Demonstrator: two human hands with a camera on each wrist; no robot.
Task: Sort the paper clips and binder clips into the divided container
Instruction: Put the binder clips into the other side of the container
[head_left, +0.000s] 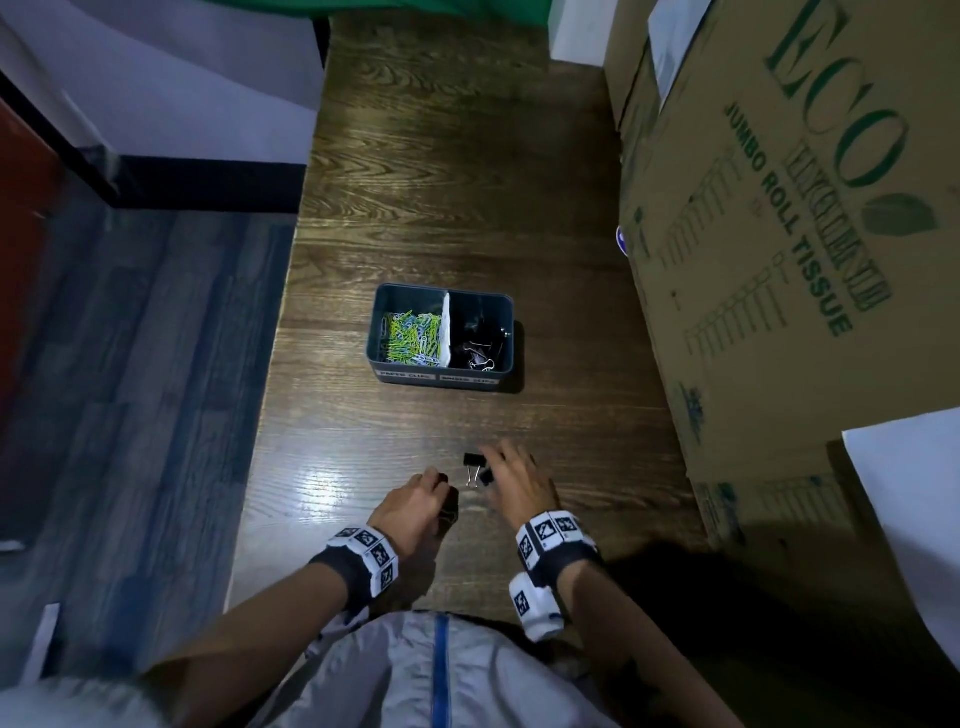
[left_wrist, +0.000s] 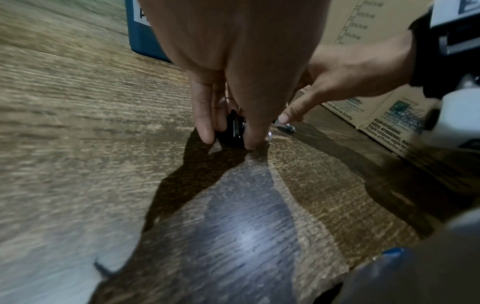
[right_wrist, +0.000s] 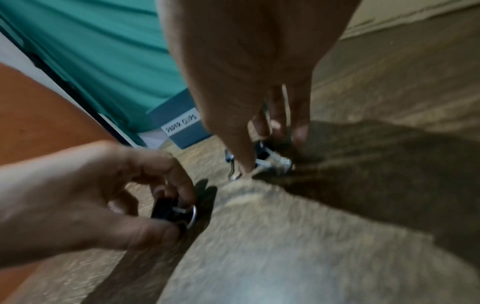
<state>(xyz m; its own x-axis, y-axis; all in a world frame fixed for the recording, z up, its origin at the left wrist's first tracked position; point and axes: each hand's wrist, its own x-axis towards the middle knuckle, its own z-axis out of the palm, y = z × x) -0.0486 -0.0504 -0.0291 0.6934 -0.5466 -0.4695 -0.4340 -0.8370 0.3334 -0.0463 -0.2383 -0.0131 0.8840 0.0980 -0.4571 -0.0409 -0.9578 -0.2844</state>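
Note:
A grey divided container (head_left: 384, 358) stands mid-table, with coloured paper clips (head_left: 413, 338) in its left half and black binder clips (head_left: 480, 351) in its right half. Near the front edge, my left hand (head_left: 444, 491) pinches a black binder clip (left_wrist: 233, 133) between thumb and fingers, low over the wood. Just to its right, my right hand (head_left: 491, 470) reaches down with thumb and fingers closing round a second binder clip (right_wrist: 263, 157) on the table. A third binder clip (head_left: 471, 459) lies loose between the two hands, beside the right fingers.
A large cardboard box (head_left: 779, 234) printed with "jumbo roll tissue" fills the table's right side, close to my right wrist. The table's left edge (head_left: 270, 364) drops to a blue-grey floor. Bare wood (head_left: 447, 415) separates my hands from the container.

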